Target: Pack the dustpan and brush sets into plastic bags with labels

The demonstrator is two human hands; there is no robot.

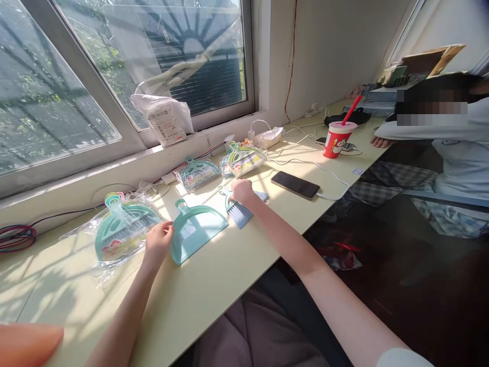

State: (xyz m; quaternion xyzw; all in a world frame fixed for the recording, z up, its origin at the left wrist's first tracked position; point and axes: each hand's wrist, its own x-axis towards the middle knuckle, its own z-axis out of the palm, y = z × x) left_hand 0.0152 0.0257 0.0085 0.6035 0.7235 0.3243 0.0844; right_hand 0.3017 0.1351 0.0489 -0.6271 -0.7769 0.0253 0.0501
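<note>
On the counter [214, 280], the left hand [158, 242] pinches the dustpan [200, 232] by its edge; the right hand [243, 192] holds the brush [240, 216], fingers curled over it.

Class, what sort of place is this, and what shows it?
Probably a shared workroom or study room: a long table runs beneath a window, another person rests an arm on it, and packaged dustpan sets lie there.

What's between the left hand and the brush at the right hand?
The unwrapped teal dustpan, between left hand and brush, in the head view.
</note>
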